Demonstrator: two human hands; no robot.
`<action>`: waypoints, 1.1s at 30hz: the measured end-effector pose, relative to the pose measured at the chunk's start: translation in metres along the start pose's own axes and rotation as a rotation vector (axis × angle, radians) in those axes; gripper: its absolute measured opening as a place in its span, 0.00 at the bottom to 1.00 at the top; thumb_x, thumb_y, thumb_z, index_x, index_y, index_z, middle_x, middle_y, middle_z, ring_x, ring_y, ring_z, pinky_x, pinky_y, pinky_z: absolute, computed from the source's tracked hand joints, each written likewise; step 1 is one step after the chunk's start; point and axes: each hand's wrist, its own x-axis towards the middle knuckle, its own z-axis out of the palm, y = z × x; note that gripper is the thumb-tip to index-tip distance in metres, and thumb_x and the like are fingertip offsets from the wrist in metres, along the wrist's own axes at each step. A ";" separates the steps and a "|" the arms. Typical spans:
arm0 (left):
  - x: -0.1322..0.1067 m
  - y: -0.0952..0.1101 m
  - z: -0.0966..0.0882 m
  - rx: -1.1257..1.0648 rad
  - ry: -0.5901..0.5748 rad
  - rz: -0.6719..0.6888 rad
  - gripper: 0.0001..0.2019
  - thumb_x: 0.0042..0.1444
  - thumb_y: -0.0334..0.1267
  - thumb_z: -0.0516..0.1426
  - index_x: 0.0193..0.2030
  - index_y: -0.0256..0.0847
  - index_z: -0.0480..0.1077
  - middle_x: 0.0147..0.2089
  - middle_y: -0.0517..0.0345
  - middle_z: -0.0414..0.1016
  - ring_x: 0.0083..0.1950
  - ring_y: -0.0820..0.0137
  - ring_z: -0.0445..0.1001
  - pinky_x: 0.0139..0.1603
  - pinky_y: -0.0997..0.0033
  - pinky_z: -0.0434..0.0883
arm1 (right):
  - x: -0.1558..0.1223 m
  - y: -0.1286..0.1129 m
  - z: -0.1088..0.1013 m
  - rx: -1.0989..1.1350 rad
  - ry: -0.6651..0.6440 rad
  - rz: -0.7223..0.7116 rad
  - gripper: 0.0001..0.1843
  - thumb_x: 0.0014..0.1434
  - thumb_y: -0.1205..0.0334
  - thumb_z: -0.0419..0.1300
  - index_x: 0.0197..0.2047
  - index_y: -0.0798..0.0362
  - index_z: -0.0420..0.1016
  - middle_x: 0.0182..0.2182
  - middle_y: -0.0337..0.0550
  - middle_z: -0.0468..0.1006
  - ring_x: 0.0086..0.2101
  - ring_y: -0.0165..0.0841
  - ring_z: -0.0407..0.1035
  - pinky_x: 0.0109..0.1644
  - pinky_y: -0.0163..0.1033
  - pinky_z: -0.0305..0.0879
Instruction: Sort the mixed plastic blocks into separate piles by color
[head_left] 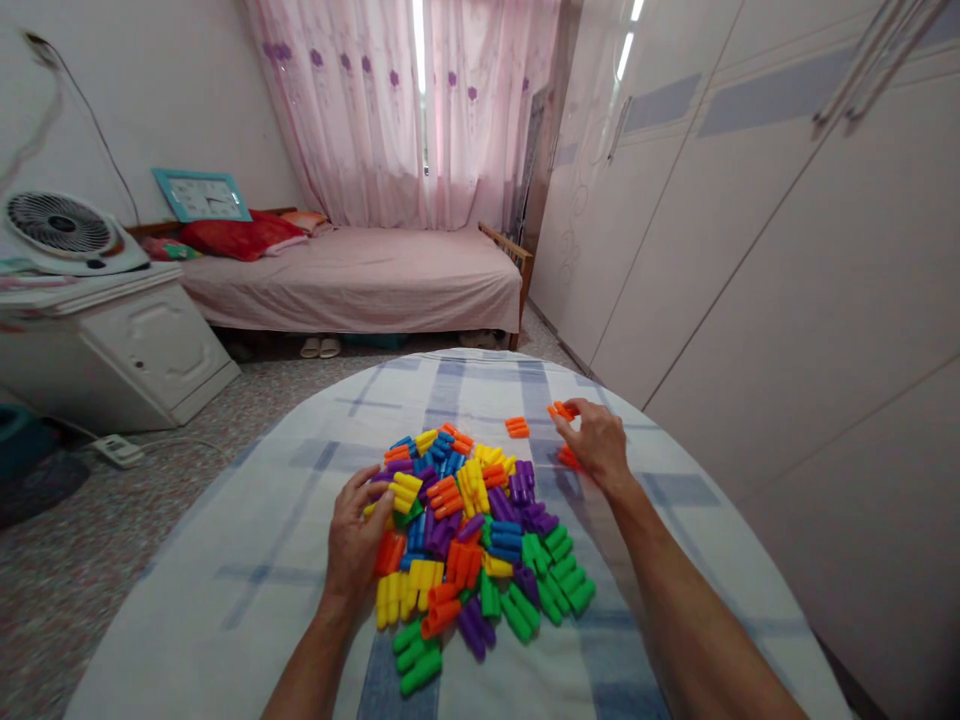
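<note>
A heap of plastic toy building blocks (474,490), shaped like joined tubes in orange, yellow, green, blue and purple, covers the middle of the round table. My left hand (352,530) is at the heap's left side, its thumb and fingers closed at the end of a yellow block (406,491). Beyond the heap on the right, my right hand (598,440) pinches an orange block (559,410) just above the cloth. Another orange block (570,457) lies under that hand, partly hidden. A separate orange block (517,428) rests to its left.
A checked cloth (285,520) covers the table. Beyond it stands a bed (390,270) before pink curtains. A tall wardrobe (795,260) runs along the right. At left, a cabinet (161,345) carries a fan (64,228), and a power strip (118,450) lies on the floor.
</note>
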 end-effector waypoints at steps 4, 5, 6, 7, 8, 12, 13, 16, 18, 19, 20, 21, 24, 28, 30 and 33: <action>0.001 -0.002 0.001 -0.018 -0.030 -0.041 0.16 0.54 0.47 0.53 0.45 0.42 0.72 0.56 0.51 0.69 0.60 0.62 0.64 0.65 0.57 0.58 | 0.007 0.033 0.013 -0.158 -0.203 0.211 0.18 0.62 0.52 0.49 0.47 0.52 0.73 0.41 0.50 0.78 0.42 0.40 0.70 0.44 0.43 0.58; 0.001 -0.002 0.002 -0.035 -0.041 -0.045 0.16 0.55 0.47 0.53 0.46 0.42 0.72 0.56 0.51 0.68 0.60 0.62 0.64 0.65 0.57 0.57 | 0.006 0.038 0.017 -0.169 -0.260 0.228 0.19 0.62 0.52 0.48 0.47 0.51 0.73 0.42 0.50 0.78 0.43 0.40 0.70 0.44 0.43 0.59; 0.001 -0.002 0.002 -0.049 -0.050 -0.050 0.17 0.56 0.47 0.52 0.46 0.42 0.72 0.57 0.51 0.68 0.61 0.62 0.64 0.65 0.57 0.57 | 0.004 0.042 0.021 -0.173 -0.305 0.233 0.20 0.63 0.51 0.47 0.48 0.50 0.73 0.44 0.50 0.77 0.43 0.40 0.70 0.44 0.44 0.59; 0.001 -0.002 0.002 -0.059 -0.057 -0.057 0.16 0.56 0.48 0.52 0.45 0.42 0.72 0.57 0.51 0.68 0.61 0.63 0.63 0.66 0.57 0.57 | 0.003 0.045 0.023 -0.172 -0.338 0.232 0.20 0.63 0.50 0.46 0.48 0.49 0.73 0.45 0.49 0.77 0.44 0.40 0.70 0.44 0.44 0.60; 0.001 -0.002 0.002 -0.064 -0.058 -0.064 0.17 0.56 0.48 0.52 0.44 0.41 0.73 0.57 0.51 0.68 0.61 0.62 0.64 0.65 0.57 0.57 | 0.001 0.047 0.025 -0.172 -0.359 0.225 0.21 0.63 0.50 0.45 0.48 0.49 0.74 0.45 0.49 0.77 0.44 0.41 0.69 0.44 0.45 0.60; 0.001 -0.002 0.001 -0.054 -0.035 -0.088 0.18 0.56 0.50 0.52 0.43 0.39 0.73 0.55 0.49 0.69 0.59 0.62 0.65 0.65 0.57 0.58 | -0.001 0.041 0.027 -0.182 -0.271 0.177 0.21 0.62 0.50 0.48 0.50 0.51 0.72 0.48 0.53 0.74 0.49 0.43 0.65 0.49 0.48 0.59; 0.001 -0.002 0.001 -0.053 -0.029 -0.092 0.18 0.56 0.50 0.51 0.43 0.39 0.73 0.55 0.49 0.69 0.59 0.62 0.65 0.65 0.57 0.58 | 0.001 0.036 0.027 -0.170 -0.230 0.145 0.21 0.62 0.51 0.49 0.52 0.52 0.71 0.49 0.53 0.73 0.51 0.44 0.64 0.50 0.49 0.59; 0.002 -0.002 0.001 -0.056 -0.015 -0.101 0.19 0.56 0.51 0.51 0.43 0.39 0.73 0.55 0.50 0.69 0.58 0.62 0.65 0.64 0.58 0.58 | 0.006 0.013 0.033 -0.073 -0.199 -0.016 0.22 0.60 0.55 0.53 0.55 0.53 0.68 0.52 0.52 0.71 0.53 0.42 0.60 0.53 0.48 0.58; 0.002 -0.003 0.001 -0.055 -0.011 -0.101 0.19 0.56 0.51 0.51 0.42 0.39 0.73 0.54 0.50 0.70 0.58 0.62 0.65 0.64 0.58 0.58 | 0.009 -0.006 0.041 0.001 -0.266 -0.136 0.22 0.59 0.57 0.54 0.56 0.52 0.68 0.53 0.52 0.71 0.54 0.42 0.60 0.53 0.47 0.59; 0.002 -0.004 0.001 -0.053 -0.013 -0.099 0.19 0.56 0.51 0.50 0.42 0.39 0.73 0.54 0.50 0.70 0.58 0.62 0.65 0.64 0.58 0.58 | 0.010 -0.015 0.046 0.027 -0.302 -0.176 0.22 0.58 0.57 0.55 0.56 0.51 0.68 0.52 0.51 0.71 0.53 0.42 0.60 0.53 0.47 0.59; 0.002 -0.005 0.001 -0.050 -0.016 -0.096 0.19 0.56 0.51 0.50 0.42 0.39 0.73 0.54 0.50 0.70 0.58 0.62 0.65 0.65 0.58 0.58 | 0.011 -0.023 0.051 0.046 -0.333 -0.204 0.22 0.58 0.59 0.55 0.56 0.50 0.68 0.52 0.50 0.72 0.53 0.42 0.61 0.53 0.47 0.60; 0.003 -0.005 0.001 -0.050 -0.018 -0.094 0.19 0.56 0.51 0.50 0.42 0.39 0.73 0.54 0.50 0.70 0.58 0.62 0.65 0.65 0.58 0.58 | 0.011 -0.029 0.056 0.059 -0.355 -0.218 0.22 0.57 0.60 0.56 0.56 0.50 0.69 0.52 0.49 0.72 0.53 0.42 0.61 0.52 0.47 0.60; 0.002 -0.006 0.001 -0.052 -0.015 -0.102 0.20 0.56 0.52 0.50 0.42 0.40 0.74 0.53 0.51 0.70 0.58 0.62 0.66 0.64 0.59 0.59 | 0.009 -0.039 0.069 0.070 -0.362 -0.199 0.21 0.56 0.63 0.56 0.54 0.49 0.71 0.50 0.49 0.73 0.52 0.41 0.63 0.52 0.46 0.61; 0.002 -0.003 0.001 -0.056 -0.011 -0.122 0.20 0.57 0.52 0.50 0.42 0.40 0.73 0.54 0.51 0.70 0.58 0.63 0.66 0.63 0.61 0.60 | 0.009 -0.038 0.072 0.086 -0.341 -0.159 0.17 0.57 0.65 0.54 0.50 0.51 0.74 0.47 0.49 0.74 0.47 0.37 0.67 0.51 0.41 0.61; 0.001 -0.002 0.001 -0.059 -0.010 -0.129 0.20 0.57 0.52 0.49 0.42 0.40 0.73 0.54 0.51 0.70 0.57 0.63 0.66 0.62 0.62 0.60 | 0.010 -0.032 0.065 0.098 -0.321 -0.145 0.18 0.57 0.65 0.54 0.50 0.51 0.74 0.47 0.49 0.75 0.46 0.36 0.68 0.51 0.39 0.61; 0.001 -0.001 0.002 -0.051 -0.010 -0.127 0.20 0.58 0.51 0.49 0.43 0.39 0.73 0.54 0.51 0.70 0.57 0.64 0.66 0.63 0.62 0.60 | 0.014 -0.012 0.045 0.104 -0.217 -0.056 0.20 0.58 0.62 0.52 0.53 0.52 0.70 0.50 0.50 0.73 0.49 0.37 0.66 0.53 0.40 0.60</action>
